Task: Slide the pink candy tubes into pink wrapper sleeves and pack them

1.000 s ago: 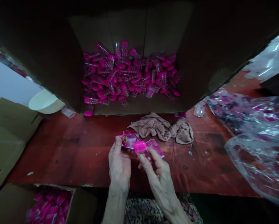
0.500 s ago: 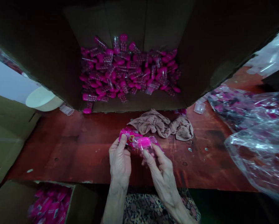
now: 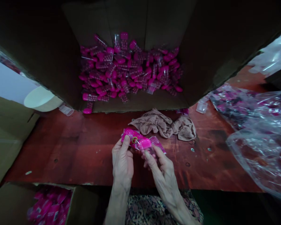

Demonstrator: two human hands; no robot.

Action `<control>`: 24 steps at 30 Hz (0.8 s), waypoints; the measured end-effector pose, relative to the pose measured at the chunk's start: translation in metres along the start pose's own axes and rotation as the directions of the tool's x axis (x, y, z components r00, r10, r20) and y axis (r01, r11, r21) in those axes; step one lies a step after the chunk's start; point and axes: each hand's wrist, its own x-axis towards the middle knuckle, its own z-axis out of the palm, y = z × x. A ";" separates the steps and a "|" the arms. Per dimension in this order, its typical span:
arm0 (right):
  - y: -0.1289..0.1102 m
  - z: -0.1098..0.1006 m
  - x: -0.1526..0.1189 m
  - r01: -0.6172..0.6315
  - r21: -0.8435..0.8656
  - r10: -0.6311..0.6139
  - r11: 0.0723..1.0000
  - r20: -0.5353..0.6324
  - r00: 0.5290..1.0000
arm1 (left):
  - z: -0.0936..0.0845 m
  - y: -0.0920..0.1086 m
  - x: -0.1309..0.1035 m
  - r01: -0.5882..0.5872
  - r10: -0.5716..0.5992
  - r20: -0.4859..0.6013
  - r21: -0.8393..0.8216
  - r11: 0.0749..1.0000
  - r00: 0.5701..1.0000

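My left hand (image 3: 123,156) pinches a shiny pink printed packet (image 3: 129,133) between thumb and fingers. In my right hand (image 3: 162,165) is a small clear tube with a pink cap (image 3: 145,143) and pink balls inside. The cap end meets the packet's right end; whether it is inside the packet I cannot tell. Just behind my right fingers lies another pink wrapper (image 3: 158,143) on the red table. A large cardboard box (image 3: 140,104) opens toward me, with many similar pink-capped tubes (image 3: 131,68) heaped in it.
A crumpled cloth (image 3: 156,123) lies before the box. Clear plastic bags (image 3: 260,134) cover the table's right side, near a small clear cup (image 3: 201,107). At left are a pale bowl (image 3: 43,100) and a lower cardboard box holding pink packets (image 3: 52,206).
My left hand and the packet have shifted slightly right, closer to the tube. More of the packet's printed face shows. My right hand keeps its hold on the tube.
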 end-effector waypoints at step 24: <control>0.007 -0.025 0.011 0.045 0.013 -0.047 0.999 0.184 0.982 | -0.001 -0.024 0.007 0.147 -0.163 0.154 0.110 0.983 0.974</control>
